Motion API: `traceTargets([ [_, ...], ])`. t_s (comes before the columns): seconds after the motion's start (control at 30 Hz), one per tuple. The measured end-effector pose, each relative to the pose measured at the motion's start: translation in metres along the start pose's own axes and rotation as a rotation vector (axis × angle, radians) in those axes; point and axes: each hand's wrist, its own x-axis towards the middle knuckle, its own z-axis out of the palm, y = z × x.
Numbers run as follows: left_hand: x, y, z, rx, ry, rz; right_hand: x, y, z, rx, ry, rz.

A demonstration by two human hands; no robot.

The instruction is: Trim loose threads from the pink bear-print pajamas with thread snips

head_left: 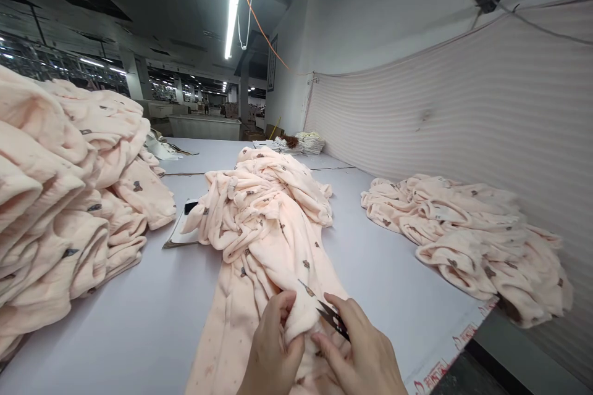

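Note:
A pale pink fleece garment with small brown printed figures lies bunched along the table in front of me, its lower end reaching toward my body. My left hand pinches a fold of this fabric between thumb and fingers. Close beside it, my right hand holds small black thread snips, their blades pointing up and left over the cloth. The right thumb rests against the same fold. Whatever lies under the fold is hidden.
A tall heap of similar pink garments fills the left side. Another pile sits at the right edge, partly overhanging. A notepad with a dark phone-like object lies partly under the garment. Stacked cloth pieces are at the back.

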Motion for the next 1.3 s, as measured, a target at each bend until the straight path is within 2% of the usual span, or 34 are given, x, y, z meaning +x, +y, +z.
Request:
traceTargets([
  [0.07, 0.001, 0.002, -0.003, -0.023, 0.004, 0.066, 0.002, 0.006, 0.005, 0.058, -0.013, 0.083],
  [0.13, 0.005, 0.004, -0.008, -0.077, -0.117, 0.022, 0.007, 0.008, 0.011, 0.093, -0.017, 0.127],
  [0.23, 0.017, 0.006, -0.014, -0.346, -0.298, -0.302, 0.02, 0.006, 0.02, 0.103, 0.033, 0.149],
  [0.3, 0.024, 0.007, -0.016, -0.601, -0.313, -0.509, 0.028, 0.002, 0.021, 0.085, 0.037, 0.179],
  [0.4, 0.029, 0.011, -0.016, -0.875, -0.281, -0.652, 0.031, -0.002, 0.014, 0.165, -0.067, 0.194],
  [0.5, 0.029, 0.016, -0.016, -1.014, -0.254, -0.688, 0.025, -0.002, 0.005, 0.284, -0.141, 0.086],
  [0.6, 0.029, 0.018, -0.017, -1.093, -0.254, -0.721, 0.018, -0.001, 0.004, 0.262, -0.09, 0.023],
  [0.67, 0.03, 0.017, -0.017, -1.124, -0.265, -0.752, 0.017, 0.0, 0.006, 0.244, -0.069, 0.034],
  [0.87, 0.033, 0.009, -0.014, -1.142, -0.298, -0.766, 0.026, 0.003, 0.004, 0.38, -0.163, 0.051],
  [1.03, 0.032, 0.016, -0.013, -1.172, -0.317, -0.765, 0.023, 0.008, 0.002, 0.363, -0.137, 0.03],
  [1.17, 0.034, 0.019, -0.011, -1.247, -0.404, -0.697, 0.019, 0.008, 0.004, 0.243, -0.066, -0.032],
  [1.23, 0.036, 0.019, -0.011, -1.258, -0.425, -0.702, 0.02, 0.008, 0.006, 0.234, -0.019, -0.01],
  [1.3, 0.038, 0.019, -0.011, -1.254, -0.423, -0.702, 0.021, 0.009, 0.007, 0.255, -0.026, 0.01],
])
